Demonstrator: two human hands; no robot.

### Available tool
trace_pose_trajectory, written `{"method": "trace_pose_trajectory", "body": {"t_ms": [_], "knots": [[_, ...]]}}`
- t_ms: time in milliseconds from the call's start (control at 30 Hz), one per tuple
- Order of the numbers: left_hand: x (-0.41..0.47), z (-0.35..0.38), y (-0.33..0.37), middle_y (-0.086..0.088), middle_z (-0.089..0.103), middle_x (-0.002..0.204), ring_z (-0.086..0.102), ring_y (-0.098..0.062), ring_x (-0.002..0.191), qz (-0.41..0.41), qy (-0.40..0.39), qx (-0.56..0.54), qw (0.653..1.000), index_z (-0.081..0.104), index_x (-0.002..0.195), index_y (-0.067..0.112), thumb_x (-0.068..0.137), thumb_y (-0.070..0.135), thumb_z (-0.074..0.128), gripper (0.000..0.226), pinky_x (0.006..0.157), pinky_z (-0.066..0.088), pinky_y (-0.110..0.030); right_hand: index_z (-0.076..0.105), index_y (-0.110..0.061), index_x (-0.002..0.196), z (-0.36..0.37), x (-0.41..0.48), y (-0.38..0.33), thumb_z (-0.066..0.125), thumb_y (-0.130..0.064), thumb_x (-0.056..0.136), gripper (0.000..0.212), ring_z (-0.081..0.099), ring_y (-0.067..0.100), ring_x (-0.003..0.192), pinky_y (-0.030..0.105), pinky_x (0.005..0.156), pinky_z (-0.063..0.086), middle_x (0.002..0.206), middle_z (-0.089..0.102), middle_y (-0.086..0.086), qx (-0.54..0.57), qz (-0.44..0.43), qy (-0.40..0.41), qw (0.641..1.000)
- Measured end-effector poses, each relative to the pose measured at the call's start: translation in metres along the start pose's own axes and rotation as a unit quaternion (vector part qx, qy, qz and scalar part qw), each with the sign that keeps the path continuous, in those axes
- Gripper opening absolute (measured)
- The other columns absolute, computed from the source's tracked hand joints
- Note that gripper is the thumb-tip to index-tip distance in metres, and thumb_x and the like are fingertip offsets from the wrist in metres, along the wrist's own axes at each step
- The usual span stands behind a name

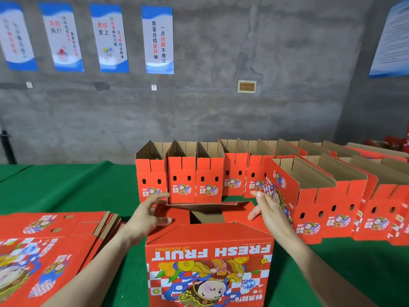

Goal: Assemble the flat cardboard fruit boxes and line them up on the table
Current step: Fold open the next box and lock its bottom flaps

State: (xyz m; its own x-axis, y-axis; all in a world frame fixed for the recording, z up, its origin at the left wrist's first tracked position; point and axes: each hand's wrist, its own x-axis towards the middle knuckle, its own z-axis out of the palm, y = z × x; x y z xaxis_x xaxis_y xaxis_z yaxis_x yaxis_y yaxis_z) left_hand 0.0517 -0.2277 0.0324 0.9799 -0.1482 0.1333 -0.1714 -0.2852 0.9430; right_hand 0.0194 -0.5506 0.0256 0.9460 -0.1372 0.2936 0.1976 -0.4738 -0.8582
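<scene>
One red fruit box (209,262) stood upside down on the green tabletop (66,189), its flaps (234,212) half folded. The left hand (148,214) and right hand (267,209), fingers nearly straight, touched the side flaps.

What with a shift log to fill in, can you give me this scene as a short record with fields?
box in work: red fruit box, print upside down, standing before the person, upper flaps half folded, gap in the middle
left hand: fingers straight, at its left flap
right hand: fingers straight, at its right flap
flat boxes: stacked at the table's left
assembled boxes: two rows, far side and right, tops open
table: green cover
</scene>
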Motion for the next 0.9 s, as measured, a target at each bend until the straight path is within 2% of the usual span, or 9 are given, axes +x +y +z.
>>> {"method": "trace_pose_trajectory", "body": {"t_ms": [67,133,200,267,367,467,600,700,900], "knots": [[0.002,0.001,0.0,0.003,0.051,0.111,0.052,-0.005,0.098,0.028,-0.014,0.11,0.993,0.068,0.102,0.032,0.08,-0.003,0.07,0.042,0.076,0.041,-0.005,0.057,-0.032,0.066,0.001,0.002,-0.004,0.019,-0.055,0.096,0.053,0.049,-0.016,0.092,0.003,0.084,0.022,0.093,0.068,-0.01,-0.047,-0.005,-0.001,0.999],[0.004,0.004,0.002,0.002,0.047,0.108,0.049,0.001,0.093,0.026,-0.005,0.162,0.986,0.073,0.097,0.026,0.086,0.003,0.065,0.026,0.072,0.035,-0.001,0.05,-0.042,0.064,0.0,0.002,-0.009,0.023,-0.048,0.101,0.046,0.056,-0.003,0.091,0.006,0.078,0.028,0.105,0.07,0.003,-0.09,-0.009,-0.015,0.996],[0.008,0.006,0.004,0.002,0.05,0.095,0.053,0.003,0.077,0.002,0.008,0.16,0.987,0.077,0.09,0.012,0.09,0.015,0.062,0.015,0.063,0.036,0.0,0.063,-0.039,0.078,-0.001,0.002,-0.013,0.03,-0.044,0.102,0.041,0.062,0.011,0.086,0.008,0.073,0.034,0.092,0.071,0.001,-0.131,-0.022,-0.038,0.99],[0.012,0.01,0.009,0.005,0.055,0.075,0.051,0.002,0.057,-0.016,0.002,0.175,0.984,0.073,0.085,0.001,0.088,0.038,0.063,0.038,0.054,0.037,-0.004,0.069,-0.027,0.11,0.0,0.003,-0.014,0.041,-0.038,0.1,0.032,0.059,0.002,0.075,0.007,0.067,0.038,0.076,0.064,-0.012,-0.157,-0.029,-0.056,0.985],[0.012,0.019,0.017,0.001,0.067,0.082,0.061,-0.007,0.07,-0.022,-0.018,0.26,0.965,0.063,0.084,0.015,0.079,0.045,0.072,0.032,0.065,0.049,-0.018,0.067,-0.018,0.118,0.004,0.006,-0.013,0.056,-0.026,0.096,0.027,0.048,-0.01,0.07,0.002,0.064,0.035,0.077,0.055,-0.024,-0.205,-0.054,-0.053,0.976],[0.013,0.024,0.019,-0.005,0.058,0.104,0.058,-0.018,0.092,-0.027,-0.026,0.324,0.945,0.055,0.093,0.021,0.076,0.043,0.076,0.035,0.085,0.049,-0.031,0.061,-0.024,0.125,0.008,0.008,-0.018,0.064,-0.033,0.089,0.037,0.052,0.008,0.1,0.021,0.086,0.039,0.093,0.051,-0.013,-0.291,-0.06,-0.07,0.952],[0.013,0.021,0.022,-0.006,0.045,0.122,0.056,-0.022,0.105,-0.051,-0.055,0.336,0.939,0.047,0.127,0.02,0.076,0.045,0.075,0.063,0.098,0.046,-0.032,0.037,-0.032,0.144,0.011,0.023,-0.024,0.064,-0.036,0.088,0.062,0.015,0.02,0.144,0.041,0.117,0.018,0.154,0.026,-0.004,-0.286,-0.019,-0.159,0.945],[0.013,0.024,0.025,-0.008,0.039,0.129,0.051,-0.027,0.117,-0.06,-0.068,0.363,0.927,0.037,0.144,0.023,0.078,0.045,0.072,0.078,0.106,0.039,-0.034,0.028,-0.031,0.149,0.017,0.034,-0.027,0.065,-0.036,0.088,0.071,0.014,0.02,0.146,0.043,0.118,0.019,0.157,0.022,-0.002,-0.264,0.032,-0.239,0.934],[0.016,0.027,0.023,-0.006,0.035,0.131,0.049,-0.029,0.121,-0.099,-0.068,0.357,0.926,0.037,0.144,0.026,0.078,0.055,0.068,0.079,0.108,0.038,-0.037,0.032,-0.028,0.148,0.024,0.045,-0.026,0.068,-0.036,0.084,0.074,0.025,0.025,0.137,0.044,0.112,0.028,0.148,0.033,0.002,-0.319,0.034,-0.245,0.915]]}}
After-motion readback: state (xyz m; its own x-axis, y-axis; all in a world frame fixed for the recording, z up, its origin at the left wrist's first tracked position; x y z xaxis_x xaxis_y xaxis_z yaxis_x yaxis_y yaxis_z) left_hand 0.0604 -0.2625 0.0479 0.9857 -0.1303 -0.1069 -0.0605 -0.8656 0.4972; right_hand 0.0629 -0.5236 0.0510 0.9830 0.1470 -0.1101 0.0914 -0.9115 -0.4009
